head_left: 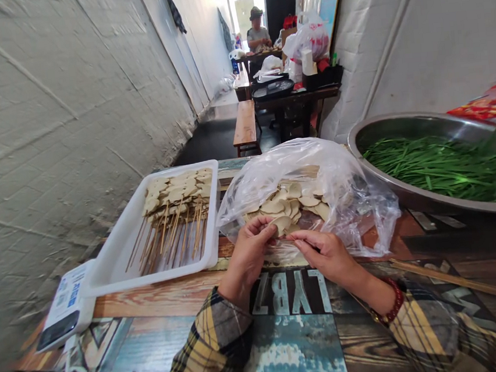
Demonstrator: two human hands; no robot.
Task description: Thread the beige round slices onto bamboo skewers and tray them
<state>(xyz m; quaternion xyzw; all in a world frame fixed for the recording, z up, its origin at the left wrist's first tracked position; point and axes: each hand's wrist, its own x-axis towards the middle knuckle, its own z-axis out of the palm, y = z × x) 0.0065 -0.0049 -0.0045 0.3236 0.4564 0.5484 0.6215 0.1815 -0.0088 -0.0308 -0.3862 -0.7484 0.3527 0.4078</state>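
My left hand pinches a thin beige food slice at the front of an open clear plastic bag. My right hand is closed around a thin wooden skewer, whose tip end points toward that slice; whether it has pierced it I cannot tell. Inside the bag lies a pile of similar beige slices. To the left, a white plastic tray holds many skewers threaded with slices, their bare sticks facing me.
At the right stands a large metal basin of green chives. Loose wooden sticks lie below it. A white device with a phone-like panel sits by the tray, its cable running left. Further back are a bench and a seated person.
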